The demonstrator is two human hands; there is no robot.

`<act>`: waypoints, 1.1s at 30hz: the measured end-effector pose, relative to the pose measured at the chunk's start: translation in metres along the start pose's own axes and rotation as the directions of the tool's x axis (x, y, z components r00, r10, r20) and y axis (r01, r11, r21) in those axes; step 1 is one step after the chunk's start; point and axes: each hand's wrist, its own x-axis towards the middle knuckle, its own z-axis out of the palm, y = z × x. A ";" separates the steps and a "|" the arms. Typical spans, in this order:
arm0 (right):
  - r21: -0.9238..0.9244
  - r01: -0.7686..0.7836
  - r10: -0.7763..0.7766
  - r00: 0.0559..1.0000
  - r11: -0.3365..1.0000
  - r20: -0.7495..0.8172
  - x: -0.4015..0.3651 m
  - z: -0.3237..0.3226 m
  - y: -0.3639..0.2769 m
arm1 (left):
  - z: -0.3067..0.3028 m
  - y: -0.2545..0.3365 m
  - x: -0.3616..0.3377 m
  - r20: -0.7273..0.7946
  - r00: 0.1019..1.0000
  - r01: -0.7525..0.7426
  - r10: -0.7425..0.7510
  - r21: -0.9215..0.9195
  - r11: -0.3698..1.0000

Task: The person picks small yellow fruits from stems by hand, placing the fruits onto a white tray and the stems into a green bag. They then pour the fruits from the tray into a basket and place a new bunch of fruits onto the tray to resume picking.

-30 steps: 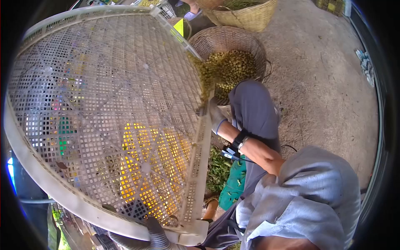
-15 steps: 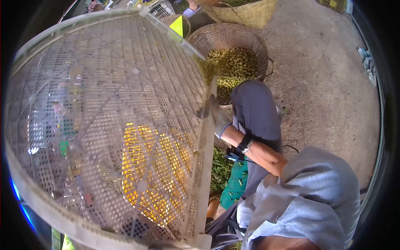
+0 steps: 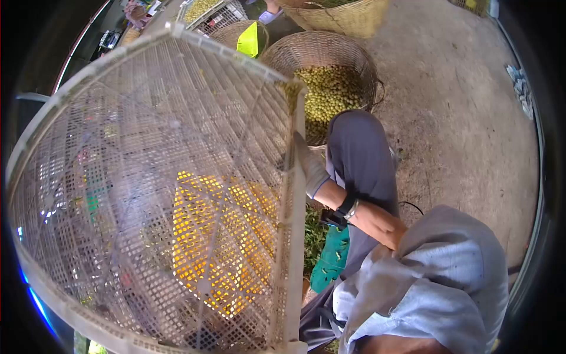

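Observation:
I hold a large white mesh crate point(image 3: 147, 118) tilted up on edge, filling the left of the view. My right hand point(image 3: 309, 167), in a pale glove, grips the crate's right rim at mid-height. A few small green-yellow fruits cling at the crate's upper right corner, just above a round woven basket point(image 3: 318, 44). That basket holds a heap of the same fruits point(image 3: 333, 88). My left hand is hidden below the crate's lower edge. My knee point(image 3: 359, 147) in grey trousers is beside the basket.
A second woven basket point(image 3: 348, 20) stands behind the first. A yellow crate point(image 3: 218, 248) shows through the mesh. Green leaves and a green container point(image 3: 330, 262) lie by my legs. Bare concrete floor point(image 3: 466, 118) stretches to the right.
The crate has tipped up steeper and swung left. The stream of fruits from its corner into the basket has stopped. My left hand at the bottom edge has gone out of sight.

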 end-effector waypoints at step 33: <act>-0.155 -0.058 0.043 0.994 0.986 -0.101 -0.017 0.011 0.012 | -0.015 0.012 -0.004 -0.082 0.996 0.040 -0.041 -0.007 0.999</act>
